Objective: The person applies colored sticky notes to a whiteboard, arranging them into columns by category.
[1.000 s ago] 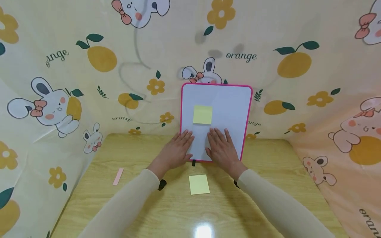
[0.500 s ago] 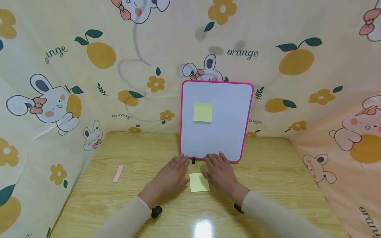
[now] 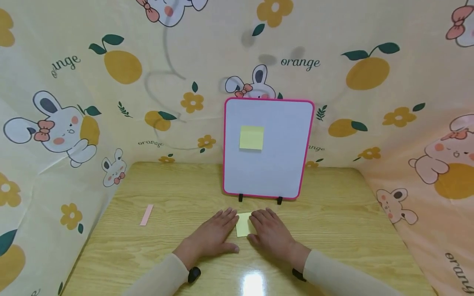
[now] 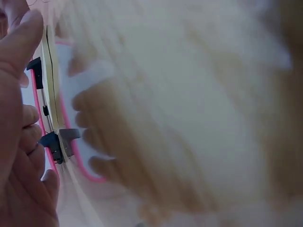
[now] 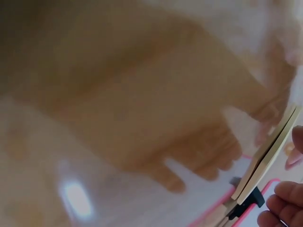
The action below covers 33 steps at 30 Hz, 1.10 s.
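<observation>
A pad of pale yellow sticky notes (image 3: 243, 225) lies on the wooden table between the two hands; its edge and reflection show as a stripe (image 5: 265, 163) in the right wrist view. My left hand (image 3: 212, 235) is beside the pad's left side, palm down, with fingers fairly straight and the thumb apart. Over the pad's right part reach the fingers of my right hand (image 3: 273, 233), hiding that side. Whether the fingers press on the pad I cannot tell. Behind them stands a white board (image 3: 277, 164) with a pink rim, bearing one yellow sticky note (image 3: 251, 137) at its left.
Black feet (image 3: 279, 200) support the board's lower edge, just beyond the fingertips. A small pink paper strip (image 3: 146, 215) lies on the table's (image 3: 333, 230) left. A patterned cloth (image 3: 207, 49) hangs behind and at both sides.
Both hands have come down from the board's lower part toward me, to the pad on the table. The board's note stays in place, and both black feet now show.
</observation>
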{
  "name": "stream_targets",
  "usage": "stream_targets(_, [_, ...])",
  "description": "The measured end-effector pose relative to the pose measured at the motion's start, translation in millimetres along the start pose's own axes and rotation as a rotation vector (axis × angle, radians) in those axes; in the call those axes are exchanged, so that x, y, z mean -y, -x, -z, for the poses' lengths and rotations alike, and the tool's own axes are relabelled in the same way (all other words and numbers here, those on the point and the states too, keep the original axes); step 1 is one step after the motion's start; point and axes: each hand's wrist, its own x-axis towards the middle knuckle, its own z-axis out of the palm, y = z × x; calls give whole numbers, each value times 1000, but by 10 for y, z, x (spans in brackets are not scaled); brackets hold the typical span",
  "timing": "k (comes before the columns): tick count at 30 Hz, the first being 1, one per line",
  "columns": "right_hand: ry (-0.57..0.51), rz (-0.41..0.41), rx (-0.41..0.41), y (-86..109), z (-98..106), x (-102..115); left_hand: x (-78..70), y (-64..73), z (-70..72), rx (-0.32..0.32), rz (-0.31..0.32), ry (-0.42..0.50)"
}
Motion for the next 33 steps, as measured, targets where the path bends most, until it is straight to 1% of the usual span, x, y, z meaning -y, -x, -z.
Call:
stream_targets(4, [-20,14,11,26,-16,24,13,-32,-28,15,-14,-11])
stream_targets(10, [4,51,13,64,-30,40,3,-51,-10,83,-2,-6])
stream_targets(12, [9,59,15,80,-30,51,1,-47,-11,94,1,-6])
stream_targets(18, [27,72,2,134,-20,107,10,-15,-2,111,3,19])
stream_targets(25, [-5,92,-70,184,-12,166,-3,54,23,113,-4,66])
stream_targets(28, [-13,100,-96,174,-14,173,-18,68,36,114,-3,84])
stream_targets(30, [-1,97,-91,162,-18,173,-21,70,33,111,-2,85])
stream_targets(33, [40,89,-53,145,-23,170,-17,67,21,121,7,92])
